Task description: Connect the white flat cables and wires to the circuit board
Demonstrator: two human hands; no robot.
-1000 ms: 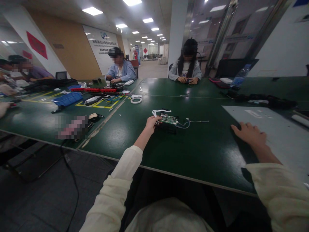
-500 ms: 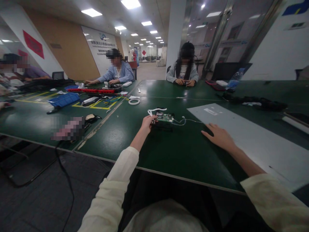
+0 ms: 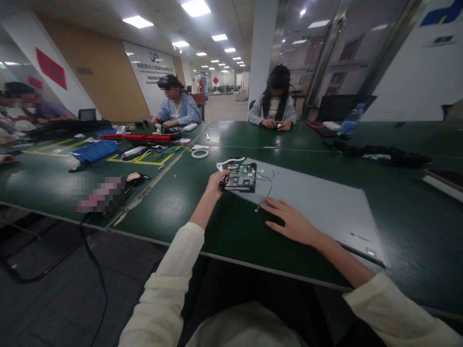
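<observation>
My left hand [image 3: 216, 183] is closed on the left edge of a circuit board in a dark frame [image 3: 238, 182]. A white ribbon cable [image 3: 230, 162] runs along the board's far side, and a thin grey cable [image 3: 268, 188] hangs from its right end. The board is held over the left end of a large flat light-grey panel [image 3: 314, 193]. My right hand [image 3: 289, 219] lies with fingers spread on the panel's near edge, beside the tip of the grey cable. Whether its fingers touch the cable I cannot tell.
On the green table [image 3: 162, 193] are a white ring [image 3: 200, 153], a small wrench [image 3: 208, 137], a blue tray [image 3: 94, 150] and a pink item with a black cord [image 3: 104, 193]. A water bottle [image 3: 350, 120] stands at the far right. Several people sit around the table.
The grey panel has slid left, its end now under the board, with my right hand moving left along with it. My left hand keeps the board, now tilted to show more of its frame.
</observation>
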